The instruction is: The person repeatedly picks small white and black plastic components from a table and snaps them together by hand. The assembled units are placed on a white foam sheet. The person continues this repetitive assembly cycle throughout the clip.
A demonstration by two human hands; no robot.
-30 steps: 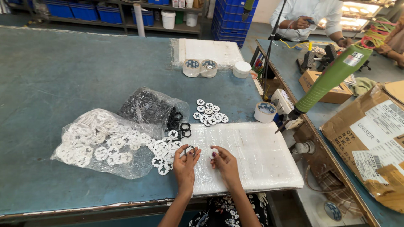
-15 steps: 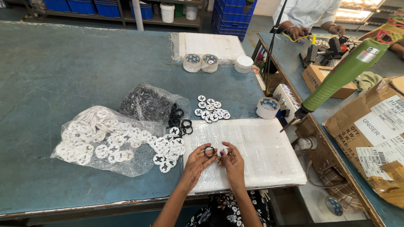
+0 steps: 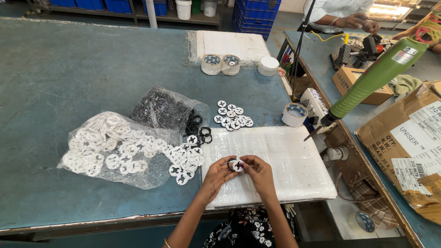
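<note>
Both hands meet over the white foam pad (image 3: 294, 160) that lies at the near edge of the desk (image 3: 69, 69); the left hand (image 3: 219, 175) and the right hand (image 3: 258, 171) have their fingertips drawn in together, pinching a small white disc (image 3: 237, 166) between them just above the pad, with what looks like a thin black ring (image 3: 230, 163) at the left fingers, though it is too small to be sure. Just left of the pad a clear bag of white discs (image 3: 108, 147) has spilled open, its loose discs reaching the pad's left edge. Behind that bag, and a little further from the pad, sits a clear bag of black rings (image 3: 161, 108), with a few loose black rings (image 3: 198, 131) trailing toward the pad's far left corner. Just beyond the pad's far edge lies a small cluster of finished discs (image 3: 232, 115), and off its far right corner stands a roll of tape (image 3: 294, 114). Above the pad's right side hangs a green power screwdriver (image 3: 373, 81), tilted with its tip down. Well beyond the pad, at a neighbouring bench, another person's hands (image 3: 360, 20) are busy.
</note>
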